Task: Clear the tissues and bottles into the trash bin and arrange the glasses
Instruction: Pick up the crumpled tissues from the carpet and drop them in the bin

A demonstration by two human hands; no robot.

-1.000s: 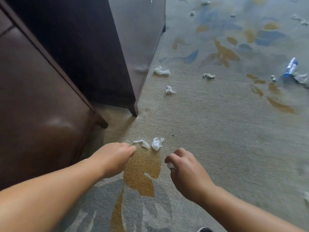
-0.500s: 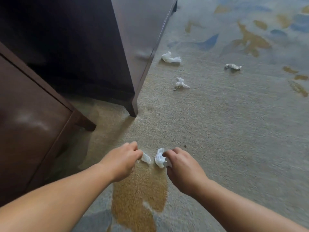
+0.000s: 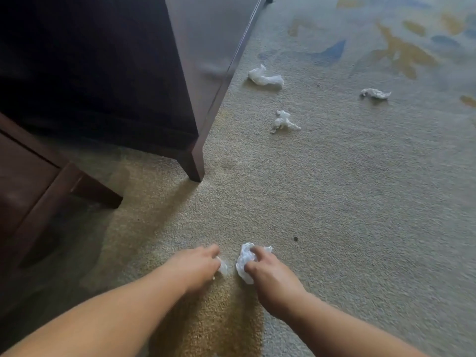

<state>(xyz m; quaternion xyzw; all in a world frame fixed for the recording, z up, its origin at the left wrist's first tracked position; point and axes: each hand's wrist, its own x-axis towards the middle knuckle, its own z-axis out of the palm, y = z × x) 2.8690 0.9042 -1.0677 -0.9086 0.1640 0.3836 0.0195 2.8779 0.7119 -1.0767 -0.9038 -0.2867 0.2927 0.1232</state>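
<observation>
The right grip (image 3: 260, 266) is closed on a crumpled tissue (image 3: 244, 261): fingers curl over its top and the thumb presses its lower side, with the white paper bulging out to the left of the knuckles. The tissue sits low against the carpet (image 3: 334, 202); whether it is lifted clear cannot be told.

The left grip (image 3: 203, 264) is pinched on a smaller scrap (image 3: 223, 266), of which only a pale, blurred edge shows past the fingertips. The two grips are near each other but apart, with a strip of carpet between them. Both forearms reach in from the bottom edge, over a mustard-coloured patch in the carpet's pattern.

Further out, a small dark speck (image 3: 295, 238) lies on the carpet to the right of the right grip. To the upper left stands a dark wooden cabinet (image 3: 206, 60) on a short leg, and a second dark brown piece of furniture (image 3: 25, 181) fills the left edge.

Well beyond the grips, three more tissues lie loose on the carpet: a twisted one (image 3: 283, 121) nearest, a longer one (image 3: 265, 78) just beside the cabinet's side, and a third (image 3: 374, 93) off to the right. Blue and ochre patches mark the carpet at the top right.
</observation>
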